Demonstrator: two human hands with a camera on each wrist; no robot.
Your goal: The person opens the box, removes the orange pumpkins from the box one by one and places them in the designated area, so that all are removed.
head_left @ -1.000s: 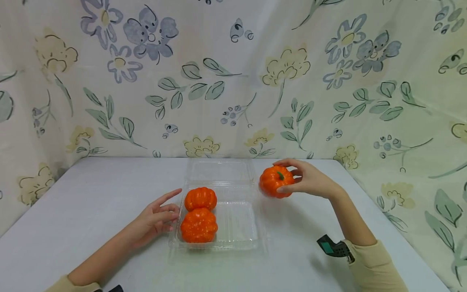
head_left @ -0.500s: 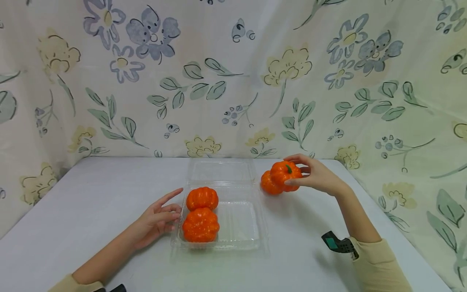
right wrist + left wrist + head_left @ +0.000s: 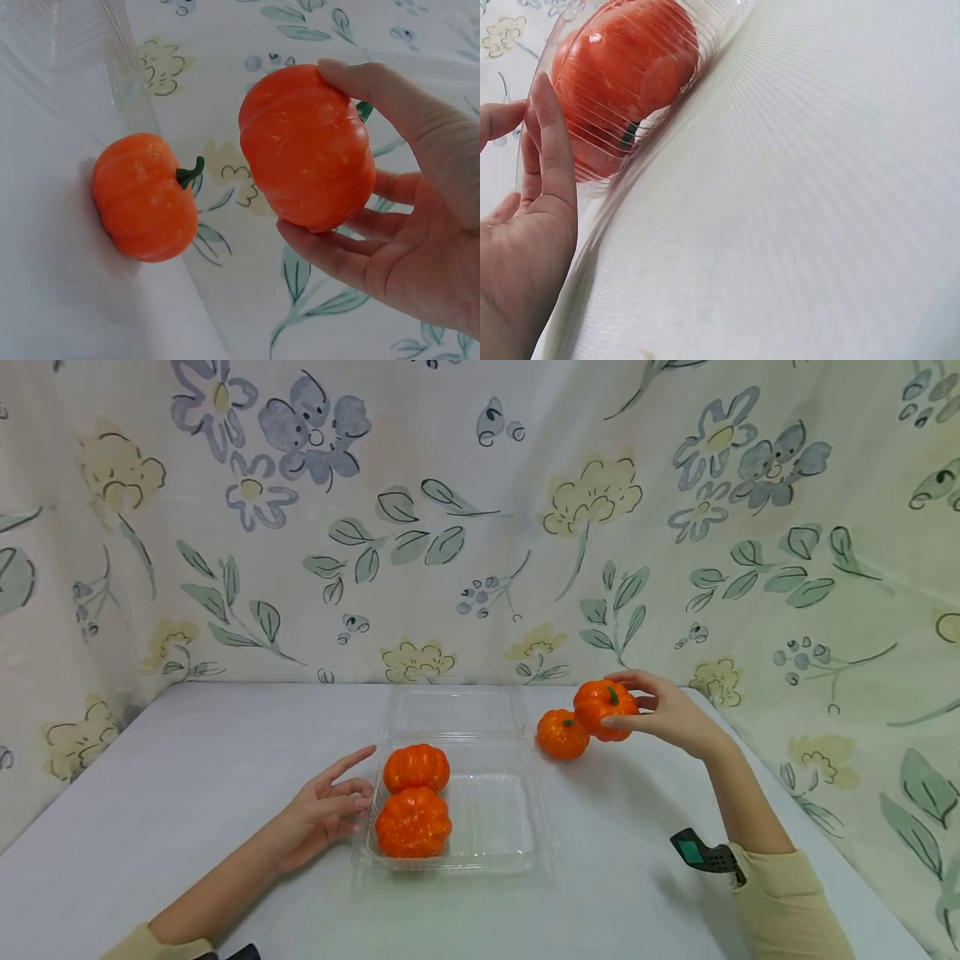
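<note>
My right hand (image 3: 666, 714) grips a small orange toy pumpkin (image 3: 600, 706) with a green stem, thumb on one side and fingers on the other. In the right wrist view this held pumpkin (image 3: 307, 150) is up off the table, apart from a second pumpkin (image 3: 146, 199) that sits on the tabletop. My left hand (image 3: 318, 818) rests its loosely bent fingers against the left wall of a clear plastic clamshell box (image 3: 487, 860). Inside the box's left half are two more pumpkins (image 3: 416, 768). Through the ribbed wall one pumpkin (image 3: 622, 60) shows in the left wrist view.
The box's hinged lid (image 3: 453, 710) lies folded back toward the rear of the white table (image 3: 225, 735). Behind the table hangs a floral cloth (image 3: 465, 527), which also runs down the right side. Black straps (image 3: 705, 853) are at the wrists.
My right hand has lifted its pumpkin up and to the right, uncovering the pumpkin standing behind it. The left hand and the box stay nearly in place.
</note>
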